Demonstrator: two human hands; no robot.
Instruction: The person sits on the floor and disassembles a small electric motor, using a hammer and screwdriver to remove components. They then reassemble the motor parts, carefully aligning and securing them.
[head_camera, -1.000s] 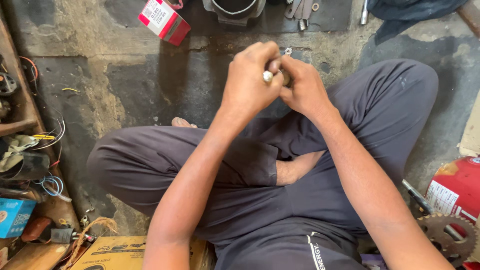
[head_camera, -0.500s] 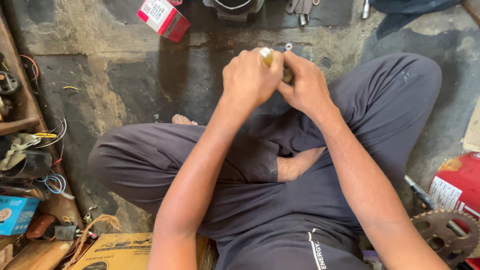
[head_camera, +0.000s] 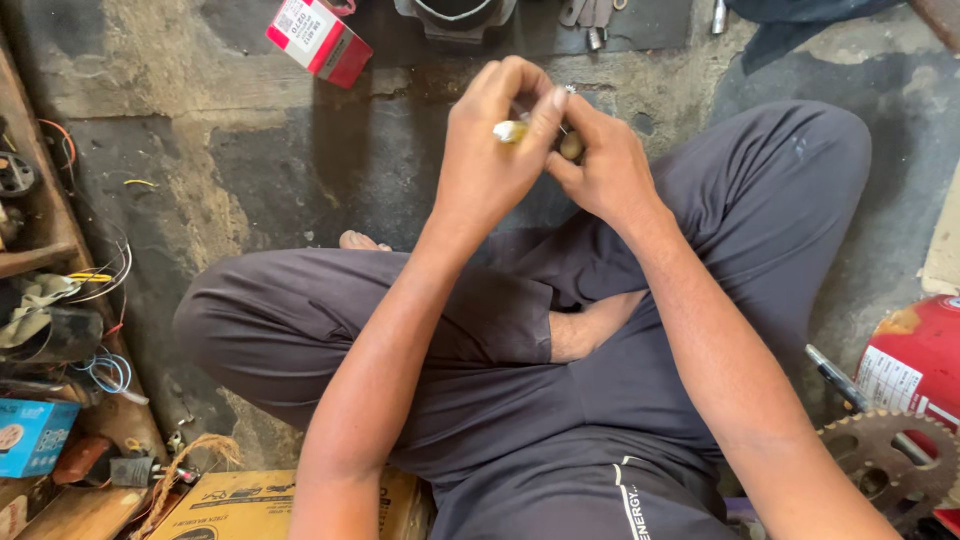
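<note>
Small pale part, cream-coloured and partly hidden, sits in the upper middle of the frame, pinched between the thumb and forefinger of our left hand. Our right hand closes in from the right, its fingers curled tight around a second small piece, brownish and rounded, just beside the first. We judge the step in hand to be fitting or working the two pieces together at the fingertips; the next move seems to call for a steady pinch and a fine turn or push, since both bits are tiny and mostly covered. Both grips are narrow and closed on their pieces, with the hands touching each other. We sit cross-legged on the concrete floor, a red box at upper left, a sprocket and red can at lower right.
</note>
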